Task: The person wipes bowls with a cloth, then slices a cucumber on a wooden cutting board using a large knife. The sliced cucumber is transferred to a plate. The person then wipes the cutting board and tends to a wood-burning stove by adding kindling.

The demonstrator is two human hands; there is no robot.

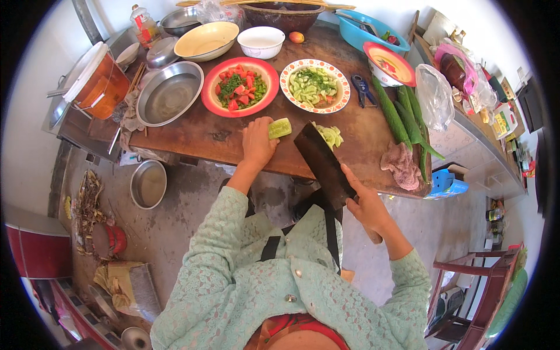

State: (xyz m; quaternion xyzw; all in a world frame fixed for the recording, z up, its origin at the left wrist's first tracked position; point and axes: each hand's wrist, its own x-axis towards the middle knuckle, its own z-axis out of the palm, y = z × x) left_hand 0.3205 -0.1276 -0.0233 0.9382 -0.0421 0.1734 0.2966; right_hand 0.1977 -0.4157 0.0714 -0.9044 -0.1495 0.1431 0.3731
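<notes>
My left hand (257, 142) is closed around a piece of peeled cucumber (280, 128) near the front edge of the wooden table. In my right hand (370, 209) is the handle of a dark cleaver (324, 165), its broad blade angled up and leftward over the table edge. Pale cucumber slices (331, 136) lie heaped beside the blade's far end. Behind them stands a patterned bowl (344, 79) with sliced cucumber and chopped greens. To its left, a red-rimmed plate (270, 74) holds cut tomatoes and chopped greens.
Whole cucumbers (392, 114), a pink cloth (400, 165) and a blue peeler (363, 90) lie at the right. A metal basin (197, 104) of water, a white bowl (261, 42) and a blue basin (349, 38) stand around the back. Below, another metal basin (148, 184) sits on the floor.
</notes>
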